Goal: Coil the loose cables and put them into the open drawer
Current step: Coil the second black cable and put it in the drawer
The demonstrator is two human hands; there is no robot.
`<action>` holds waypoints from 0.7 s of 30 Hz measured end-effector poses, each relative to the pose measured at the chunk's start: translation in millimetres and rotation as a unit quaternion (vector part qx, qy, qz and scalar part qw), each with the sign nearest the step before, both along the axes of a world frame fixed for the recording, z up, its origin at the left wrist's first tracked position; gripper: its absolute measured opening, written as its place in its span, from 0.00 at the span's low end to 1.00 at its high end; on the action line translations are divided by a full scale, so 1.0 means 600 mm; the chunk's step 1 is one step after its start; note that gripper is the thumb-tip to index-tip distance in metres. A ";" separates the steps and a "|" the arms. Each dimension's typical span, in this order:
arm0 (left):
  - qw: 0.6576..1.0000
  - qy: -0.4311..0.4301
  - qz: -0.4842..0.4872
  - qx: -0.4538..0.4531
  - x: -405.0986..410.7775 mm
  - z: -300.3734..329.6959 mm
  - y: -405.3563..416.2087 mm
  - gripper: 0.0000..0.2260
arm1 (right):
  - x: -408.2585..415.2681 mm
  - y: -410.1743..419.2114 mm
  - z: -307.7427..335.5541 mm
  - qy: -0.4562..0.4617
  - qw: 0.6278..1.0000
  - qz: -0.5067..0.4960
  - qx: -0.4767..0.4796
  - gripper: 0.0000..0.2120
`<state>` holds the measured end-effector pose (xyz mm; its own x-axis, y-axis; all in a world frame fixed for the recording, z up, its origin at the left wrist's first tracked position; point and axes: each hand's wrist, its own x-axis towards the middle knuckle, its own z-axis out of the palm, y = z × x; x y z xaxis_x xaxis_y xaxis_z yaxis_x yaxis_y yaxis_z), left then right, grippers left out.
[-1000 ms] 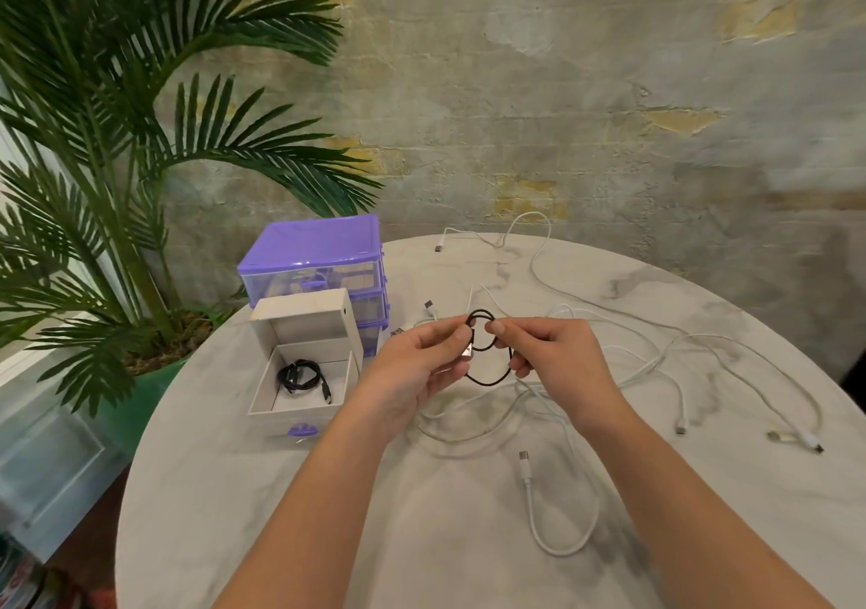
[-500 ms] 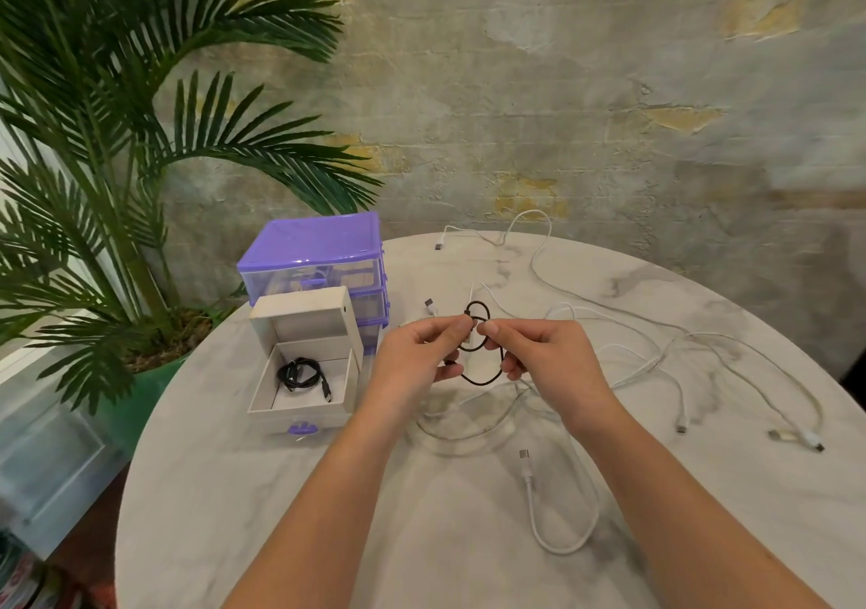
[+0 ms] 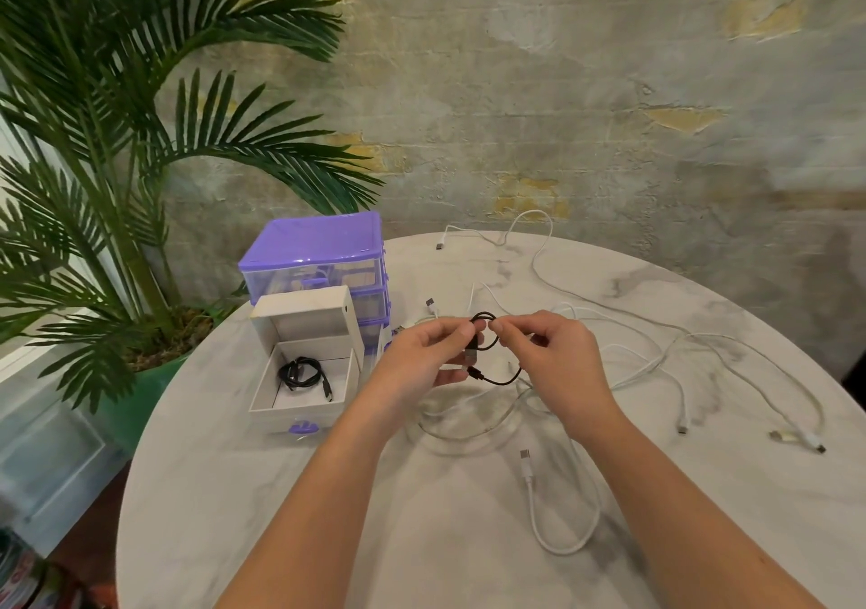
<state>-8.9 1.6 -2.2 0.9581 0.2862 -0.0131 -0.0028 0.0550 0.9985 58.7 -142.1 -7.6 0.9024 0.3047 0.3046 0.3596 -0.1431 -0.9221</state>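
Black cable sits between your two hands, raised above the marble table near its middle: your left hand pinches it at the top of a small loop with thumb and forefinger curled round it, and your right hand pinches the same loop from the other side, its fingertips almost meeting the left's. A short end with a plug hangs below your left fingers, and the rest of the cable sags in a curve under your right hand. To your left the open drawer stands pulled out of the purple drawer unit, and a coiled black cable already lies inside it. Loose white cables sprawl over the table beyond and to the right of your hands, and one short white cable curls just in front of your right forearm. A palm plant stands behind the drawer unit, off the table's left edge.
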 end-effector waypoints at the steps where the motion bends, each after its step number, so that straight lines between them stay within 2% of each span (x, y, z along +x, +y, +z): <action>1: 1.000 0.001 0.004 0.013 0.000 -0.001 0.000 0.10 | -0.001 0.000 0.001 -0.010 1.000 -0.001 -0.002 0.05; 7: 0.998 0.012 0.029 0.061 0.003 -0.004 -0.001 0.11 | 0.001 0.001 -0.002 -0.061 0.998 -0.002 -0.021 0.06; 13: 0.998 -0.022 0.036 0.045 0.004 -0.003 -0.003 0.08 | 0.005 -0.001 -0.004 -0.093 0.995 0.016 -0.042 0.09; 16: 0.996 -0.036 0.068 0.039 0.004 -0.002 -0.004 0.06 | 0.010 0.000 -0.005 -0.081 0.995 0.030 -0.040 0.06; 21: 0.985 -0.076 0.153 0.009 0.005 0.000 0.009 0.07 | 0.015 0.002 -0.016 -0.013 0.997 0.065 -0.038 0.10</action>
